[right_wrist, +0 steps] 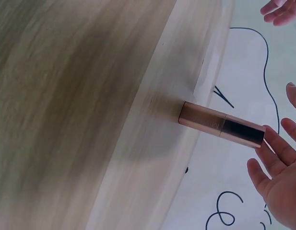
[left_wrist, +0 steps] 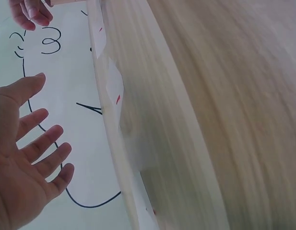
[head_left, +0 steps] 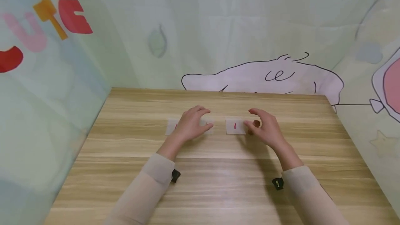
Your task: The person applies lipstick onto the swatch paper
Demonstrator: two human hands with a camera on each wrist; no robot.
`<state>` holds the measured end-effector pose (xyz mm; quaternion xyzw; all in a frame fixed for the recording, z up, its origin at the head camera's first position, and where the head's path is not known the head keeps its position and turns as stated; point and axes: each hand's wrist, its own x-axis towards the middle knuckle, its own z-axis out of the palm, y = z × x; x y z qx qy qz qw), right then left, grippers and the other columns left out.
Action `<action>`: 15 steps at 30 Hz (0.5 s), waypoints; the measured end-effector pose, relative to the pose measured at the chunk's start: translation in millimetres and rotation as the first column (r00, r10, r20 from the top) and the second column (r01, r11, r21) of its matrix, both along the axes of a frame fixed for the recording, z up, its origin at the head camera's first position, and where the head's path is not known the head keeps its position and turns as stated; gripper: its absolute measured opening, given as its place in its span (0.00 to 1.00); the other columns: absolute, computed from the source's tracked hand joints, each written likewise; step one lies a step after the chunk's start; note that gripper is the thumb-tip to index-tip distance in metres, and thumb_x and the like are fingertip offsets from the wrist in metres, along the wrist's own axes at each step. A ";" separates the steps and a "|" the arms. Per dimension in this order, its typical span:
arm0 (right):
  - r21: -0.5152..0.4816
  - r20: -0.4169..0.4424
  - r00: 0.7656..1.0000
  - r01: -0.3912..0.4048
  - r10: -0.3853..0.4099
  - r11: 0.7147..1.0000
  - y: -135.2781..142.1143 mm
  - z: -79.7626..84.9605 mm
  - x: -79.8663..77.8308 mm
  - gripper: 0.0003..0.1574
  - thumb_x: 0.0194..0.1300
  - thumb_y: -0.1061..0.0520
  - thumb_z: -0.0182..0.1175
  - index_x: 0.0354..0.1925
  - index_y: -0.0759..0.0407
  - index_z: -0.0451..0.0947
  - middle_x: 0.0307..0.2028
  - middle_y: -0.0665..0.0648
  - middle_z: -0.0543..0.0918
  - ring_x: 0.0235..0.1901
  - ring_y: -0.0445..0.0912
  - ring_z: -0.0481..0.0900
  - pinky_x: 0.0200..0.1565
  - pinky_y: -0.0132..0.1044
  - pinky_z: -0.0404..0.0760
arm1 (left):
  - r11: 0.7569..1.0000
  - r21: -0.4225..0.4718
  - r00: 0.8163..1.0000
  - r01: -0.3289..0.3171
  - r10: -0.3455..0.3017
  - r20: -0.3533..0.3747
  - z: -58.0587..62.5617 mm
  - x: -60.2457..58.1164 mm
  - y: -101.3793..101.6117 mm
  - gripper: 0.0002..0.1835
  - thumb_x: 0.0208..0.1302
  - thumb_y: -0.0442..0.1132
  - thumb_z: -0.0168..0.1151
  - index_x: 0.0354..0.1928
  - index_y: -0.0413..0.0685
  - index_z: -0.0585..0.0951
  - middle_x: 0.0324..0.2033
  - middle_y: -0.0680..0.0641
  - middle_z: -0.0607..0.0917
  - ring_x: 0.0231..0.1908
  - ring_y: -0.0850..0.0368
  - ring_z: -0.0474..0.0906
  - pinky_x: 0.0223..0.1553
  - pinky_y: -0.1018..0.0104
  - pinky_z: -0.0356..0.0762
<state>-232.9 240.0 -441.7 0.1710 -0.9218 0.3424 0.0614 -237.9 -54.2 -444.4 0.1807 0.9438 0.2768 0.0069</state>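
A small copper-coloured tube with a dark upper half, like a lipstick or similar cosmetic, stands upright on the table. My right hand is beside it, fingers loosely spread with fingertips right at its top end and the thumb apart from it. White paper cards lie in a row: a left card, a middle card and a right card, each with a red mark. Over the left and middle cards hovers my left hand, partly covering them, its fingers spread and holding nothing.
The wood-grain table ends at a back edge against a printed cloth backdrop with a cartoon drawing. More of the cloth hangs along the left and right sides. A dark wrist strap piece shows at the right cuff.
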 end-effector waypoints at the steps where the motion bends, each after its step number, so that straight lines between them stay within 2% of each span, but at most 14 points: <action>1: 0.014 -0.001 1.000 -0.006 0.006 1.000 -1.3 0.2 -0.5 0.32 0.66 0.54 0.70 0.62 0.68 0.75 0.57 0.68 0.81 0.40 0.56 0.80 0.52 0.51 0.77 | 1.000 -0.003 1.000 -0.006 0.006 -0.001 0.2 0.8 -2.4 0.28 0.66 0.51 0.69 0.64 0.46 0.79 0.63 0.44 0.77 0.65 0.46 0.71 0.67 0.45 0.66; 6: 0.073 -0.011 0.999 -0.041 0.042 0.997 -6.9 -0.2 -3.5 0.32 0.66 0.52 0.70 0.63 0.67 0.75 0.54 0.67 0.82 0.23 0.43 0.76 0.40 0.46 0.77 | 1.000 -0.011 1.000 -0.021 0.021 -0.010 0.7 4.9 -12.1 0.28 0.65 0.51 0.70 0.63 0.45 0.79 0.62 0.43 0.78 0.64 0.45 0.72 0.66 0.45 0.67; 8: 0.082 -0.020 0.998 -0.051 0.053 0.995 -8.1 0.2 -3.5 0.33 0.66 0.52 0.70 0.62 0.67 0.75 0.54 0.67 0.82 0.19 0.41 0.76 0.39 0.47 0.78 | 1.000 -0.010 1.000 -0.022 0.022 -0.013 -0.6 6.7 -14.3 0.29 0.65 0.51 0.70 0.63 0.44 0.79 0.61 0.43 0.78 0.63 0.45 0.73 0.65 0.44 0.68; 10: 0.087 -0.035 0.998 -0.057 0.061 0.995 -9.2 0.4 -3.5 0.33 0.65 0.52 0.70 0.62 0.67 0.75 0.55 0.68 0.81 0.18 0.42 0.78 0.44 0.51 0.80 | 1.000 -0.005 1.000 -0.029 0.029 -0.013 -2.2 8.2 -16.5 0.29 0.65 0.52 0.69 0.63 0.44 0.79 0.61 0.43 0.79 0.63 0.45 0.73 0.65 0.44 0.68; 13: 0.105 -0.069 0.995 -0.065 0.072 0.992 -11.1 0.3 -3.9 0.32 0.65 0.52 0.71 0.61 0.67 0.76 0.57 0.67 0.81 0.34 0.53 0.87 0.55 0.58 0.78 | 0.999 0.000 0.999 -0.044 0.044 -0.017 -5.4 9.3 -20.3 0.29 0.66 0.52 0.69 0.64 0.45 0.79 0.61 0.44 0.78 0.63 0.45 0.73 0.65 0.44 0.67; 15: 0.115 -0.083 0.994 -0.066 0.076 0.991 -11.9 -0.4 -4.2 0.32 0.64 0.52 0.71 0.61 0.67 0.77 0.58 0.68 0.81 0.48 0.60 0.84 0.60 0.60 0.74 | 0.999 0.007 0.999 -0.046 0.046 -0.021 -7.0 9.5 -22.8 0.29 0.66 0.52 0.69 0.64 0.45 0.79 0.61 0.44 0.79 0.63 0.45 0.73 0.65 0.44 0.67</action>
